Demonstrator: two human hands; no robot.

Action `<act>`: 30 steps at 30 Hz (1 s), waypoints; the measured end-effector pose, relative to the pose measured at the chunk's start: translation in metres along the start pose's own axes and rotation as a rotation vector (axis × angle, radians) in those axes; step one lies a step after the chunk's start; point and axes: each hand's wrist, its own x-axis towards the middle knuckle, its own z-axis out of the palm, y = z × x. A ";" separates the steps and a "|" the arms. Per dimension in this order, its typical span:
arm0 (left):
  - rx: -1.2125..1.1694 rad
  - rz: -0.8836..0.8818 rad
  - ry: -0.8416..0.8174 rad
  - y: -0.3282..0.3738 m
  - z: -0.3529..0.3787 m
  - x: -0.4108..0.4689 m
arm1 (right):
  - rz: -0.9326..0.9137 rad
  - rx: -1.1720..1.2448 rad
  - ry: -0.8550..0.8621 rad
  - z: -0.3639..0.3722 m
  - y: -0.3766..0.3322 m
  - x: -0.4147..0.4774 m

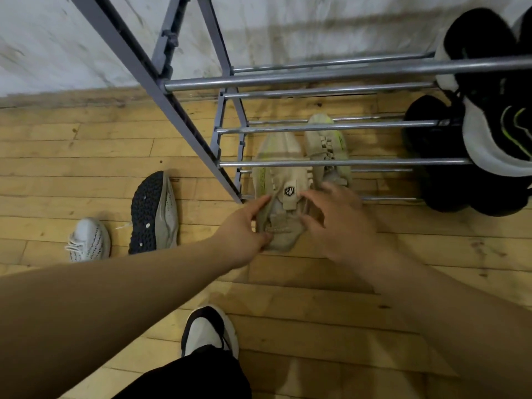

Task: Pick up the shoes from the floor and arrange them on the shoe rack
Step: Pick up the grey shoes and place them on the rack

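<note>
**Seating the beige pair on the bottom shelf**

Left hand [247,226] pinches the heel collar of the near beige shoe [280,185], thumb on the outside, fingers tucked in. Right hand [335,217] hovers spread over the same heel, holding nothing. Shoe's toe sits under the rails of the shoe rack [316,162], heel sticking out over the floor [316,298]. Its mate [326,148] lies just beside it on the right, further in. Black shoes [489,116] fill the right end of the rack.

Step in hand, by my read: final placement of this pair. Next: push heel in, square it with its mate. Still on the floor: grey shoe [157,211] on its side, white shoe [89,240] near it.
</note>
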 end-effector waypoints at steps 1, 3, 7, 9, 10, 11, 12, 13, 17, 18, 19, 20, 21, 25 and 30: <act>0.015 0.011 0.014 0.003 -0.002 0.009 | 0.032 -0.081 0.006 -0.001 0.006 0.002; 0.041 0.028 0.041 0.010 -0.005 0.027 | 0.073 -0.151 -0.004 0.000 0.019 0.006; 0.135 0.060 0.076 0.021 -0.006 0.056 | 0.121 -0.062 -0.073 0.001 0.031 0.016; 0.254 0.058 0.075 0.021 -0.005 0.065 | 0.158 -0.026 -0.078 0.000 0.033 0.020; 0.331 0.060 0.064 0.019 -0.004 0.068 | 0.182 -0.004 -0.081 0.000 0.034 0.021; 0.404 0.054 0.044 0.017 -0.003 0.069 | 0.203 0.017 -0.083 0.001 0.034 0.022; 0.471 0.042 0.022 0.015 -0.001 0.071 | 0.214 0.030 -0.081 0.002 0.036 0.023; 0.552 0.024 -0.002 0.014 0.002 0.071 | 0.216 0.033 -0.079 0.004 0.037 0.025; 0.830 0.026 0.009 0.018 0.015 0.071 | 0.234 0.030 -0.090 0.006 0.037 0.028; 0.859 0.029 0.025 0.019 0.017 0.073 | 0.232 0.035 -0.091 0.005 0.037 0.027; 0.877 0.027 0.042 0.019 0.018 0.074 | 0.226 0.043 -0.089 0.005 0.037 0.028; 0.884 0.030 0.057 0.017 0.019 0.075 | 0.222 0.052 -0.087 0.005 0.038 0.028; 0.880 0.034 0.072 0.014 0.021 0.074 | 0.222 0.058 -0.082 0.005 0.039 0.028; 0.802 0.071 0.163 0.000 0.031 0.066 | 0.207 0.080 -0.022 0.014 0.044 0.030; 0.790 0.157 0.297 -0.003 0.028 0.070 | 0.178 0.086 0.034 0.021 0.048 0.032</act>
